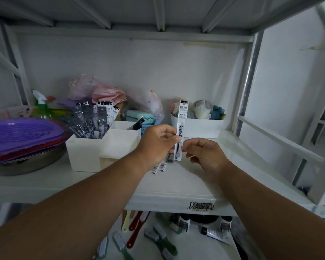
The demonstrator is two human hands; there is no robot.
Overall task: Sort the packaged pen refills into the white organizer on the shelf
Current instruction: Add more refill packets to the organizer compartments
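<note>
Fingers of the right hand pinch an upright refill packet, while the left hand grips several more packets.

A white metal shelving unit fills the view, its back panel plain and dimly lit. Ribbed supports run under the upper shelf overhead, and a perforated grey upright stands at the right. Beyond it is a pale wall.
</note>
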